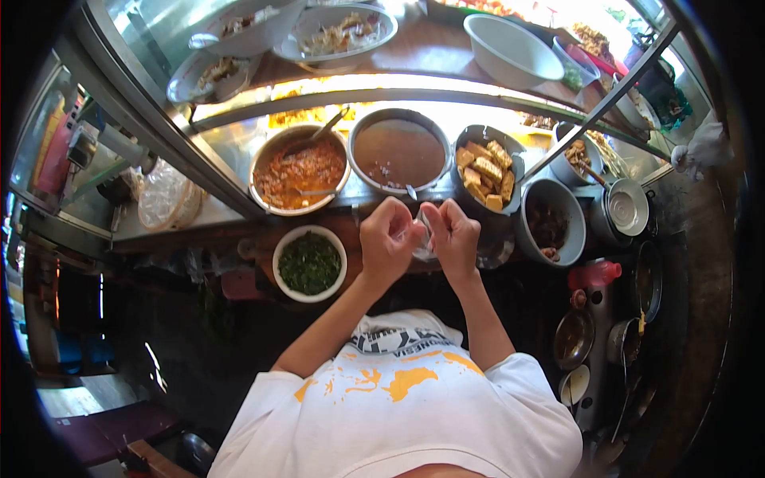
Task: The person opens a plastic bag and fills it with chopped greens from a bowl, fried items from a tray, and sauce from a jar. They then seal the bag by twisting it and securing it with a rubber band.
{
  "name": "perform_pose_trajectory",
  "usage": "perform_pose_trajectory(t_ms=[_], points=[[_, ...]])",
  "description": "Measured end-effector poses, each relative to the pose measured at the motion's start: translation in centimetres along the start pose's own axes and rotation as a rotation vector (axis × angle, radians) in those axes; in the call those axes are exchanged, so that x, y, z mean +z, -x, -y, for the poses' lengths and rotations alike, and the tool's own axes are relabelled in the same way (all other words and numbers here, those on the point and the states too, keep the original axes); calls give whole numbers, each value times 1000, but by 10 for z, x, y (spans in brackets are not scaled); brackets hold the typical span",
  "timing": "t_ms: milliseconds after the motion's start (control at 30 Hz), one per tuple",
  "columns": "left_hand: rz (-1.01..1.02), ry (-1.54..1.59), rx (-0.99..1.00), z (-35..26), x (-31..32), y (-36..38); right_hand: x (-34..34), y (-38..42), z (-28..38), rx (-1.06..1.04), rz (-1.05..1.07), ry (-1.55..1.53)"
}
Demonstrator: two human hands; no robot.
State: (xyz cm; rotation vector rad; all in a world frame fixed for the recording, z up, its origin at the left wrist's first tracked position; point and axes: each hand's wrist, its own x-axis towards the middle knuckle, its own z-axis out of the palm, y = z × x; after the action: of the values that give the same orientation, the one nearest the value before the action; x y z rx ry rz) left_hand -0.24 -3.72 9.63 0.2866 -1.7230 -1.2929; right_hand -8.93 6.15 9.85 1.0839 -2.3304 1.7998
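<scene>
My left hand (pixel 387 241) and my right hand (pixel 453 241) are close together in front of my chest, fingers curled and pinched. Between them is a small clear plastic bag (pixel 424 247), gripped from both sides; its contents, if any, cannot be made out. Just beyond my hands stands a pot of brown sauce (pixel 398 151) with a spoon handle at its near rim. A white bowl of chopped greens (pixel 309 264) sits left of my left hand. Fried tofu or tempeh pieces (pixel 487 171) fill a bowl beyond my right hand.
A pot of red-orange stew (pixel 300 171) with a ladle stands at the left. To the right are a grey bowl of dark food (pixel 550 223) and a pink bottle (pixel 595 274). A metal frame bar (pixel 430 97) crosses in front, below a shelf with plates and a white bowl (pixel 513 49).
</scene>
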Motion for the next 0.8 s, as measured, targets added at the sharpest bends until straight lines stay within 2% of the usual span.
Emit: perform_pose_trajectory(t_ms=[100, 167, 267, 300, 367, 400, 467, 567, 600, 633, 700, 733, 800], points=[[-38, -188, -39, -3, 5, -3, 2, -1, -1, -27, 4, -26], [-89, 56, -280, 10, 7, -7, 2, 0, 0, -59, 36, -14], [-212, 601, -704, 21, 11, -20, 13, -2, 15, -460, -12, 165], [-223, 664, -799, 28, 16, -20, 23, -1, 15, -603, 18, 142], [-101, 678, -924, 27, 22, -21, 27, -2, 23, -698, 74, 178], [-112, 745, -920, 16, 24, -19, 28, -13, 32, -635, -43, 344], [-222, 707, -891, 7, 33, -23, 24, -40, 10, -501, -60, 359], [-2, 724, -800, 37, 17, -33, 34, -16, 26, -898, 105, 183], [-12, 775, -827, 54, 20, -30, 32, -23, 25, -912, 56, 193], [-45, 770, -865, 35, 22, -34, 25, -38, 9, -857, 30, 371], [-124, 764, -959, -19, 23, -38, 24, -58, 3, -614, -49, 297], [-170, 840, -809, 10, 23, -31, 25, -54, 19, -817, -55, 322], [84, 1005, -667, 58, 11, -34, 32, -44, 28, -884, 18, 207]])
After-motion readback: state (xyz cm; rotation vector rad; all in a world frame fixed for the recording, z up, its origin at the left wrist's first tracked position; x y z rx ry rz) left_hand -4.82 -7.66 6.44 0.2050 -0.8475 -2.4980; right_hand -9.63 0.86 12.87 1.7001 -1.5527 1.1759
